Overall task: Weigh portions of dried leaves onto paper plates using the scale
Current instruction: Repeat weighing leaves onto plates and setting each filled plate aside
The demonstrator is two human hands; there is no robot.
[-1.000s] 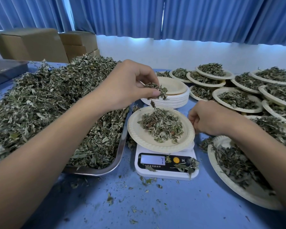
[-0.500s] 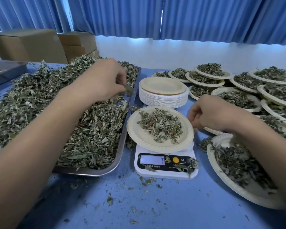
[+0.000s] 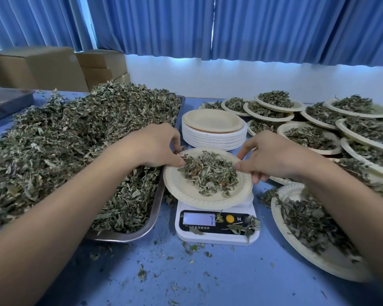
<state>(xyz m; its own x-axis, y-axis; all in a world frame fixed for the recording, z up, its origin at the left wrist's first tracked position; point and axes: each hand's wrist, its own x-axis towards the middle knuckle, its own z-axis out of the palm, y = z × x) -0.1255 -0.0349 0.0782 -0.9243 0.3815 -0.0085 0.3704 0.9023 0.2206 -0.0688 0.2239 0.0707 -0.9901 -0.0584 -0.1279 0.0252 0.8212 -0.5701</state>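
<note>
Both rims of the paper plate are pinched, left hand and right hand; tilted carelessly, dried leaves get spilled onto the scale.

Hiding most of the scale platform under the plate, with both hands' fingertips tucking out of sight behind the plate rim and the leaves. Reading too small on the display to make out beyond a single digit. Running off the frame at the left, the tray; at the right, the filled plates.
</note>
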